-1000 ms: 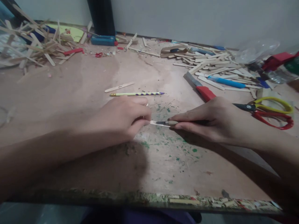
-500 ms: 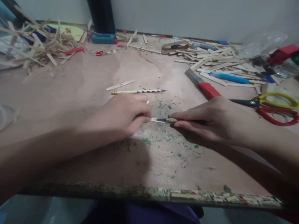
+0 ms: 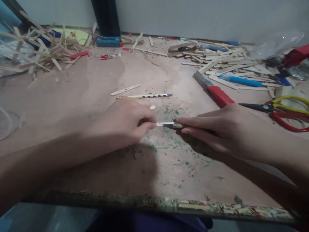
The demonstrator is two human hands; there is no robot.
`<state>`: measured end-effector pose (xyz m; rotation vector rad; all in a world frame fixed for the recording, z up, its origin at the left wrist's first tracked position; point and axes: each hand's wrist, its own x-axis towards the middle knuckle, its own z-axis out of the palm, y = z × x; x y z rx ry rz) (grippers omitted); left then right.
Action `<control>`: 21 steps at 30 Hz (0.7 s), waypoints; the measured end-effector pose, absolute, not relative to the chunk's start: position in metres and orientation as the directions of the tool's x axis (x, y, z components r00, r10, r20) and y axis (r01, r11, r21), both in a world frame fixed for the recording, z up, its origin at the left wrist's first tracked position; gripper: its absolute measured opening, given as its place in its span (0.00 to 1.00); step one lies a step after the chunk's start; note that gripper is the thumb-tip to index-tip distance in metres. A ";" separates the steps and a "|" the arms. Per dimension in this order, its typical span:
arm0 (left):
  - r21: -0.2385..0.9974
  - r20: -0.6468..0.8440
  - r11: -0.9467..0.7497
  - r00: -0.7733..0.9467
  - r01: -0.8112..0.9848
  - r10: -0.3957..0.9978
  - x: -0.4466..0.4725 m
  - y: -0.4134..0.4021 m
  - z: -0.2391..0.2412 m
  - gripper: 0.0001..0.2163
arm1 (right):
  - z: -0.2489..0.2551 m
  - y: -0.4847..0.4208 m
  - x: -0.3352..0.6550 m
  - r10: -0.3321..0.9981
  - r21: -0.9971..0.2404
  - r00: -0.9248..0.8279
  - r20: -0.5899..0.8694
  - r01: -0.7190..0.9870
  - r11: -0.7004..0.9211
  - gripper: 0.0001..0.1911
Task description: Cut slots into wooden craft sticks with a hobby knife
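Observation:
My left hand is closed, pinching a pale wooden craft stick low over the tabletop. Only a short length of the stick shows past my fingertips. Between thumb and fingers, my right hand grips a craft knife, its blade pointing left and lying along the stick. A small pale chip of wood shows just beyond my left fingers. Behind that hand lie a yellow pencil with purple spots and another craft stick.
A red-handled cutter and scissors with red and yellow handles lie close to my right hand. Several craft sticks and a blue pen-like tool are behind them. More sticks are heaped at the back left.
The knife blade has shifted slightly towards the near edge of the stick, exposing more of its surface. The whole view has drifted a little; both hands keep their grips.

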<state>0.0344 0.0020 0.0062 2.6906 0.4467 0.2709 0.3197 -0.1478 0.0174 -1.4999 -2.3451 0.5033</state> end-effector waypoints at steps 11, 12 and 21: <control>0.678 0.104 -0.688 0.894 0.256 0.435 0.035 0.003 0.017 0.13 | 0.011 -0.148 0.323 0.869 -0.391 -0.449 0.208 0.776 0.495 0.19; 0.631 0.151 -0.742 0.902 0.227 0.405 0.034 0.007 0.018 0.13 | 0.011 -0.148 0.322 0.868 -0.386 -0.447 0.216 0.777 0.497 0.19; 0.276 0.030 -0.941 0.976 0.197 0.214 0.031 0.016 0.001 0.25 | 0.008 -0.148 0.320 0.902 -0.419 -0.386 0.194 0.799 0.432 0.19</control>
